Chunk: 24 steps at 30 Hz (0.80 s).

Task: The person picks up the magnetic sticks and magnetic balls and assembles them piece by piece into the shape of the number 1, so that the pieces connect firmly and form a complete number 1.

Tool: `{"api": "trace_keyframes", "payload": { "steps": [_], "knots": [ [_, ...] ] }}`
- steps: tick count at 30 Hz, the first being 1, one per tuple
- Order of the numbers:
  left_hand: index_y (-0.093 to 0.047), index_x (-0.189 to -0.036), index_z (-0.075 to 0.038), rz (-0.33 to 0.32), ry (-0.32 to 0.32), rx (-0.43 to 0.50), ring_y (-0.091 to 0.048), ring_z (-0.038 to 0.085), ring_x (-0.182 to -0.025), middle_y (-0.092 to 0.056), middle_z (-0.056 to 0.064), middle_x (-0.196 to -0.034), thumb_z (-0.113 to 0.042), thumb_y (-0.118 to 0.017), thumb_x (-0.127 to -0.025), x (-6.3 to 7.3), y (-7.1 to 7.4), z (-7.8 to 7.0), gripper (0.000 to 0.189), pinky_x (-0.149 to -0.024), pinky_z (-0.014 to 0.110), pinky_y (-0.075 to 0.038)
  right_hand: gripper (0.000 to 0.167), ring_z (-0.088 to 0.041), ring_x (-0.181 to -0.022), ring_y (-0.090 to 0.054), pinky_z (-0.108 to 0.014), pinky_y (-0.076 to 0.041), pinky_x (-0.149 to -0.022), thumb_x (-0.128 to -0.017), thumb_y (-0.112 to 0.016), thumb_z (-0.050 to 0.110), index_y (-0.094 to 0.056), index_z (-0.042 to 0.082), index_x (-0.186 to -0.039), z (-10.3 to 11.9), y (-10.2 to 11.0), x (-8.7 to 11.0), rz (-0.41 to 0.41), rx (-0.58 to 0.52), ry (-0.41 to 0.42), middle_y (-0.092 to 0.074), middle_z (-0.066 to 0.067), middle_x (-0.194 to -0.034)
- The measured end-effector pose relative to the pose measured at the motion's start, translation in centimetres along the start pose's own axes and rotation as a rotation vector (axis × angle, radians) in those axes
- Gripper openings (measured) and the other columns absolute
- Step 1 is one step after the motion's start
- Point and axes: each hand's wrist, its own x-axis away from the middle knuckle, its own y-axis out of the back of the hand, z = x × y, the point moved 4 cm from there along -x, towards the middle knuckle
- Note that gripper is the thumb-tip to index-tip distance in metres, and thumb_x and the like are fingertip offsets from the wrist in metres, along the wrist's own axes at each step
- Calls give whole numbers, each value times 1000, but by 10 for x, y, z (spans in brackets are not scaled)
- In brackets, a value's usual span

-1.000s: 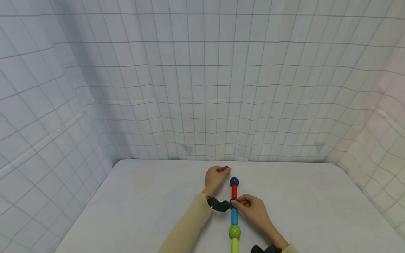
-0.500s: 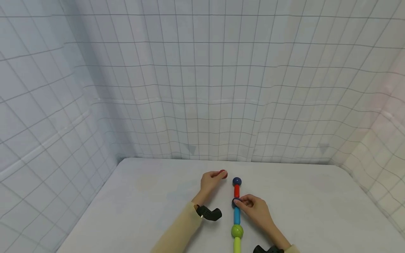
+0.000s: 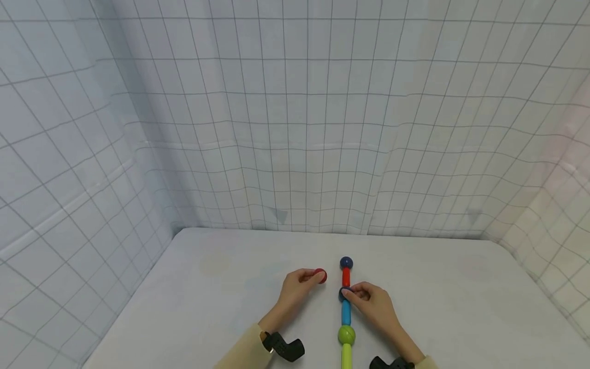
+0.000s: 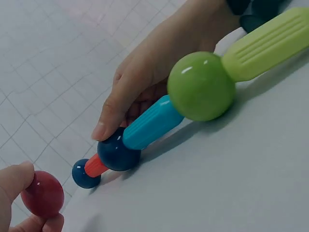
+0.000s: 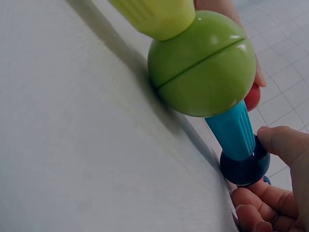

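A line of joined balls and rods lies along the table. From far to near it has a navy ball (image 3: 346, 263), a red rod (image 3: 345, 277), a second navy ball (image 4: 119, 150), a blue rod (image 3: 346, 312), a green ball (image 3: 346, 335) and a yellow-green rod (image 4: 268, 44). My right hand (image 3: 375, 307) pinches the second navy ball between thumb and fingers. To the left of the line, my left hand (image 3: 295, 289) holds a loose red ball (image 4: 43, 194) by thumb and fingertips, apart from the chain.
The white table (image 3: 207, 297) extends on both sides of the chain. White gridded curtains (image 3: 295, 128) enclose its back and sides. A dark wrist camera (image 3: 286, 347) sits on the left wrist, close to the chain.
My left hand has drawn back toward me and left with the red ball, away from the chain's far end. The right hand keeps its pinch on the second navy ball.
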Motion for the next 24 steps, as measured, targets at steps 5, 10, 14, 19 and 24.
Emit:
{"api": "trace_keyframes", "payload": {
  "steps": [5,10,14,19,24],
  "knots": [
    [-67,-108,-2,58,12,14,-57,15,-82,-65,1,-89,-42,-72,-82,22,2,4,48,-71,30,-49,27,-11,-62,-49,-23,-39,-55,-81,-75,35,-70,9,-88,0,0,-1,-2,6,8,-56,6,-68],
    [-68,-107,-5,91,34,4,-55,16,-81,-64,0,-91,-41,-74,-81,43,5,5,46,-70,30,-49,26,-11,-63,-49,-23,-39,-56,-81,-75,34,-70,9,-87,1,1,0,-5,13,4,-56,5,-68],
    [-68,-107,-6,108,25,-3,-54,16,-78,-64,-1,-90,-38,-75,-81,55,6,5,42,-68,28,-48,27,-11,-62,-48,-23,-38,-55,-81,-75,35,-70,9,-87,2,0,1,-3,17,13,-56,5,-67],
    [-69,-107,-8,135,14,17,-52,15,-76,-62,-2,-88,-35,-75,-81,68,5,6,38,-65,27,-46,29,-11,-62,-47,-23,-38,-54,-82,-74,35,-70,8,-88,3,0,2,-6,13,25,-55,5,-67],
    [-70,-104,-9,146,-1,36,-53,15,-73,-62,-1,-83,-31,-77,-80,78,4,5,32,-61,25,-43,28,-11,-61,-47,-23,-38,-54,-82,-74,35,-70,8,-87,3,0,2,-15,17,34,-55,5,-67]
  ]
}}
